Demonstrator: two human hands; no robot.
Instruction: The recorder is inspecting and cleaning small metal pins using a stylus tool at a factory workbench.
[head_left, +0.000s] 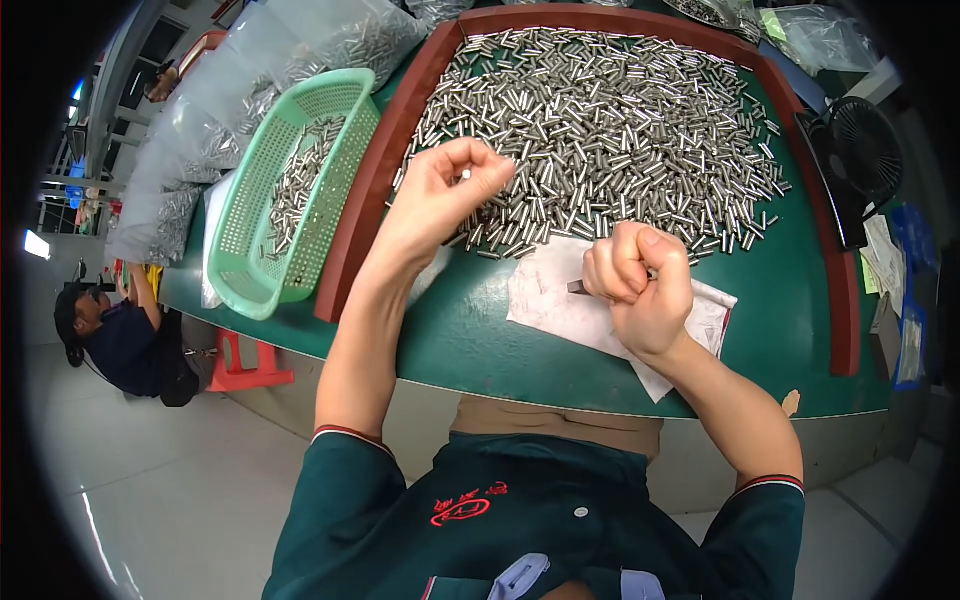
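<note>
With twelve o'clock taken as straight ahead of the person, the left hand (pixel 440 195) is raised over the seven o'clock part of a broad heap of loose metal pins (pixel 600 130). Its fingers are curled in, and thumb and forefinger are closed on a single pin (pixel 465 175), of which only a small bright end shows.

The right hand (pixel 640 285) is at about four o'clock from the left one, just beyond the near edge of the heap. It is drawn into a fist, the thumb pressed against the bent forefinger, and a short dark piece (pixel 576 287) pokes out at its nine o'clock side; the fingers hide the rest, so it may be a pin or the tip of some tool. Under this fist a stained white cloth (pixel 550 295) lies on the green tabletop (pixel 480 345), reaching out towards ten and four o'clock.

A reddish-brown frame (pixel 350 225) borders the heap at nine, twelve and three o'clock. Just outside its left bar, at nine o'clock from the left hand, a pale green perforated basket (pixel 245 297) holds a smaller lot of pins. Clear plastic bags (pixel 170 190) stand past it, also filled with metal pieces. A black fan (pixel 865 150) is at two o'clock from the right hand. Well away at eight o'clock, a co-worker (pixel 125 345) sits near a red stool (pixel 245 368).
</note>
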